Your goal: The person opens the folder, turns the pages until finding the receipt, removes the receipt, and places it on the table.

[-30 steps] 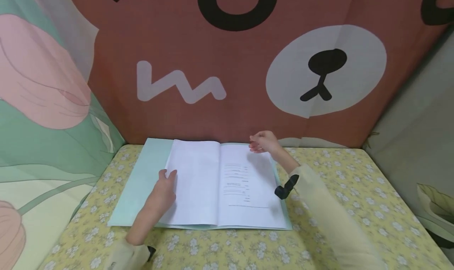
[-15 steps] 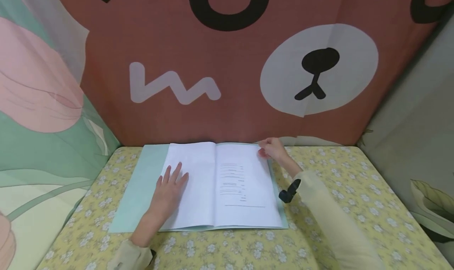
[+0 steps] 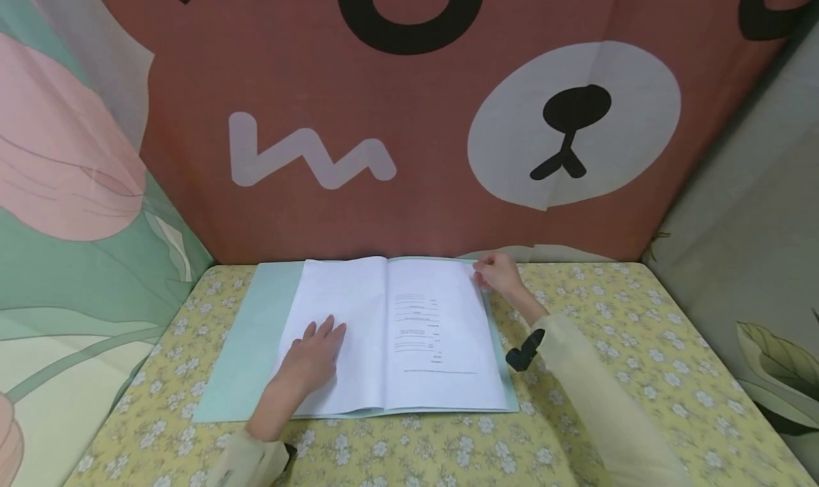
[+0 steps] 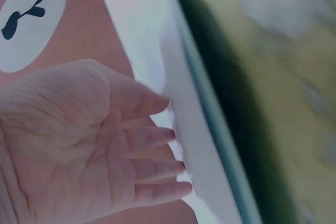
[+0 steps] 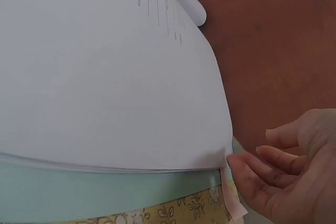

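A pale green folder [image 3: 249, 352] lies spread on the table, with white sheets inside turned to a pair of pages. The left page [image 3: 352, 288] is blank; printed lines show on the right page [image 3: 448, 345]. My left hand [image 3: 310, 362] rests on the lower part of the left page, fingers extended, and its fingertips [image 4: 163, 167] meet the paper in the left wrist view. At the far right corner of the right page is my right hand [image 3: 502, 274]. Its fingers bend loosely, one fingertip [image 5: 234, 163] right at the page corner, with nothing pinched.
A yellow flowered cloth [image 3: 608, 359] covers the table around the folder. Behind it hangs a brown bear-print curtain [image 3: 422, 217], close to the folder's far edge. Patterned cloth [image 3: 70, 274] hangs on the left side and grey cloth [image 3: 742, 210] on the right.
My left hand has left the left page's outer edge and spread over the page, then slid down toward me. My right hand has moved right to the page's far corner.
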A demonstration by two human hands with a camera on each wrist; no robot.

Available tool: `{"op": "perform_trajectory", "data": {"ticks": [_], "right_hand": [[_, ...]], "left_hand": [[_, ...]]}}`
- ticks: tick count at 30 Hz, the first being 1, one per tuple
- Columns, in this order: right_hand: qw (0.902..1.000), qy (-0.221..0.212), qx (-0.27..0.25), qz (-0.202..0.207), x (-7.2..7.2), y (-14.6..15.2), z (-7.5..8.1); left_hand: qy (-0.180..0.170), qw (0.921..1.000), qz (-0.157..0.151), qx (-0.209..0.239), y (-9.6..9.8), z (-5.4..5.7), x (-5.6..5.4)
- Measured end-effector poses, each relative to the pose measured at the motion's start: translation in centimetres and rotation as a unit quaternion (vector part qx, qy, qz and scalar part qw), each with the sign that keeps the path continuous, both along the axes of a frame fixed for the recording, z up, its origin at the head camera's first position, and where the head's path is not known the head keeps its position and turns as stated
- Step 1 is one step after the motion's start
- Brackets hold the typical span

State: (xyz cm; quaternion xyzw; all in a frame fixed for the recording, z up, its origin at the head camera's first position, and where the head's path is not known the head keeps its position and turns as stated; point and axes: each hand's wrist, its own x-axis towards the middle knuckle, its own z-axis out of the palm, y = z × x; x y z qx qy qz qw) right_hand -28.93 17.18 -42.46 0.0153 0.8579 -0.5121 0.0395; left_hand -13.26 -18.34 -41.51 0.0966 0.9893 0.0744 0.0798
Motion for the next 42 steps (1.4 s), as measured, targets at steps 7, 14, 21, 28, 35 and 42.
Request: {"op": "perform_trajectory", "data": {"ticks": [7,14,21,28,35,42], "right_hand": [[0.9975,0.035,0.06,0.013,0.8,0.3,-0.6],[0.997,0.03,0.058,0.042,0.7,1.1,-1.7],[0.9978,0.003,0.029,0.059,1.1,1.9,-2.4],[0.9941,0.011,0.071,0.081,1.5,1.7,-2.6],[0.9953,0.016,0.059,0.075,1.9,1.5,-2.7],[0.996,0.014,0.057,0.067,2.1,1.4,-3.0]], "left_hand": [[-0.022,0.9988,0.028,0.033,1.3,0.3,-0.7],[-0.05,0.9954,0.056,0.058,2.2,0.7,-1.5],[-0.081,0.9938,0.052,0.056,3.7,1.6,-2.2],[-0.101,0.9891,0.057,0.09,4.5,1.4,-2.5],[-0.105,0.9876,0.056,0.103,5.0,1.3,-2.5],[-0.108,0.988,0.051,0.097,5.1,1.2,-2.7]]}}
